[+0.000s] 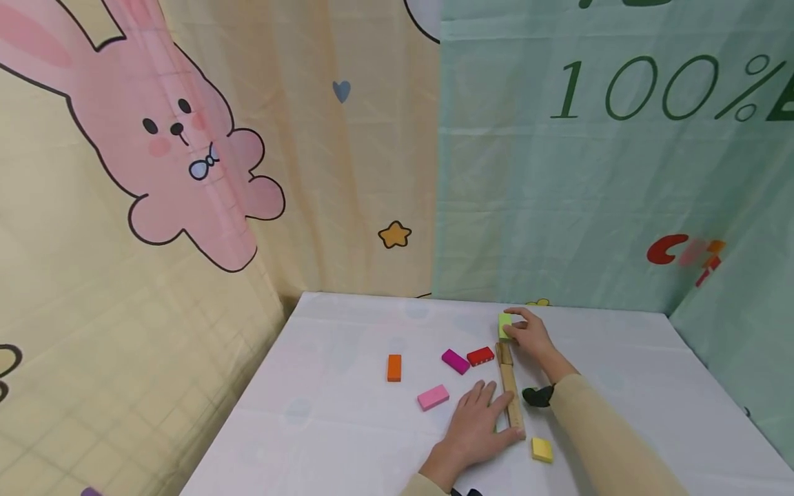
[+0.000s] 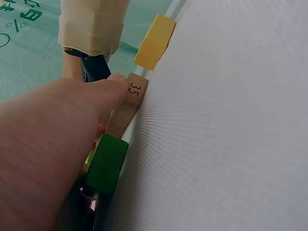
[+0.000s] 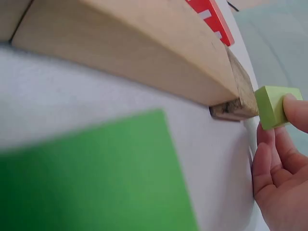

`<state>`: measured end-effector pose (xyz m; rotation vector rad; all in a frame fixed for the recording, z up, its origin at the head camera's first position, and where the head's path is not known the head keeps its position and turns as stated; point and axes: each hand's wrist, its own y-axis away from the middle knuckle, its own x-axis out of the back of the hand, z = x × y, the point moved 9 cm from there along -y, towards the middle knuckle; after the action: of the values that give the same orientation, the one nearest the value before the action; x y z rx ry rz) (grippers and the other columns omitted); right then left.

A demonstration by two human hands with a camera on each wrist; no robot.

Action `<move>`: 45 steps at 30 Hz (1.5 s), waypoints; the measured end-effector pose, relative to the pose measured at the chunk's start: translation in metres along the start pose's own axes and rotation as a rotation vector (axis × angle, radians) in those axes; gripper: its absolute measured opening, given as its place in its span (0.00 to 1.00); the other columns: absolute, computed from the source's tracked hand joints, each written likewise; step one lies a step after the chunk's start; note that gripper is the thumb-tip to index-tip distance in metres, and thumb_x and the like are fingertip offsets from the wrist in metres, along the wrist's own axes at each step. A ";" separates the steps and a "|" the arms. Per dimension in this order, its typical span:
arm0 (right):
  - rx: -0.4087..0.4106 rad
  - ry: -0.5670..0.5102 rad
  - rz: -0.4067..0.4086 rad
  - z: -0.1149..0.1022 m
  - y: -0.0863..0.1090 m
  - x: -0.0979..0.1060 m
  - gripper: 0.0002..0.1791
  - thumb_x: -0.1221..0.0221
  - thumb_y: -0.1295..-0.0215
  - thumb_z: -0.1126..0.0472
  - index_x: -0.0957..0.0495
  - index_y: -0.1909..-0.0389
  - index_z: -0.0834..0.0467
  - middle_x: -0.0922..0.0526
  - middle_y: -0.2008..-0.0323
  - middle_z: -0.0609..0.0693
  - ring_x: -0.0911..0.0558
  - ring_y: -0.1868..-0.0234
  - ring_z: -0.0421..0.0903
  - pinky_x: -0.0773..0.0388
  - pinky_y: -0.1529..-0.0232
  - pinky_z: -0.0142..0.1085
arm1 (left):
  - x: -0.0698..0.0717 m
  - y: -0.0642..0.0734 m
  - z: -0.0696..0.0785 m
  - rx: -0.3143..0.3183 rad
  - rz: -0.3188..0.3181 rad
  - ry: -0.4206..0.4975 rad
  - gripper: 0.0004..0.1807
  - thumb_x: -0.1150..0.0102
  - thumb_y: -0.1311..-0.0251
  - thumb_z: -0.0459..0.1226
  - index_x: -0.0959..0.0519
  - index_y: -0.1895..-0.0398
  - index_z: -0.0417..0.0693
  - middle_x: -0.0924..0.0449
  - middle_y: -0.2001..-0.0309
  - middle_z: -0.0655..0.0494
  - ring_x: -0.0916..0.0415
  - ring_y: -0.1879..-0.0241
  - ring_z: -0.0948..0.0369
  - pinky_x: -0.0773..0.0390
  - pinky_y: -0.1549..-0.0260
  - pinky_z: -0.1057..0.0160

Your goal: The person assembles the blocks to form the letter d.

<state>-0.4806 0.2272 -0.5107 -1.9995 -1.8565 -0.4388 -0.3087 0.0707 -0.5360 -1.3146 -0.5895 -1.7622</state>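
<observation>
A row of wooden blocks [image 1: 509, 389] lies end to end on the white table. My left hand [image 1: 474, 427] is at its near end, fingers extended and thumb across the end block [image 2: 137, 89], which is marked 35. At the far end my right hand [image 1: 532, 335] pinches a light green block [image 1: 505, 325] between thumb and fingers. In the right wrist view this light green block [image 3: 274, 106] is close to the last, darker wooden block [image 3: 240, 91]. A dark green block [image 2: 107, 163] shows below the left thumb in the left wrist view.
Left of the row lie a red block [image 1: 480, 356], a magenta block [image 1: 455, 362], a pink block [image 1: 433, 397] and an orange block [image 1: 394, 368]. A yellow block [image 1: 542, 450] sits to the near right. Printed curtains hang behind the table [image 1: 347, 317].
</observation>
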 end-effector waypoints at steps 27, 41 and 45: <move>0.004 0.195 -0.088 0.003 -0.005 -0.011 0.23 0.40 0.28 0.59 0.28 0.35 0.60 0.22 0.48 0.67 0.21 0.50 0.59 0.21 0.50 0.52 | 0.001 0.000 0.001 0.011 -0.009 0.002 0.37 0.58 0.35 0.70 0.39 0.24 0.74 0.44 0.23 0.60 0.51 0.23 0.55 0.40 0.30 0.51; -0.020 0.286 -0.151 0.001 0.001 -0.014 0.25 0.43 0.26 0.57 0.28 0.34 0.65 0.28 0.38 0.70 0.26 0.41 0.65 0.28 0.40 0.60 | 0.001 0.001 0.001 0.017 -0.029 0.009 0.38 0.58 0.35 0.71 0.39 0.24 0.74 0.44 0.23 0.60 0.50 0.23 0.55 0.39 0.31 0.51; -0.019 0.309 -0.172 0.002 0.000 -0.013 0.27 0.43 0.27 0.57 0.29 0.33 0.66 0.27 0.39 0.70 0.26 0.42 0.65 0.27 0.41 0.59 | 0.002 0.001 0.001 0.016 -0.033 0.016 0.38 0.57 0.35 0.71 0.39 0.24 0.74 0.44 0.23 0.60 0.50 0.23 0.55 0.39 0.30 0.51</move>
<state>-0.4818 0.2165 -0.5191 -1.6757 -1.8359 -0.7699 -0.3074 0.0696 -0.5339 -1.2851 -0.6186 -1.7895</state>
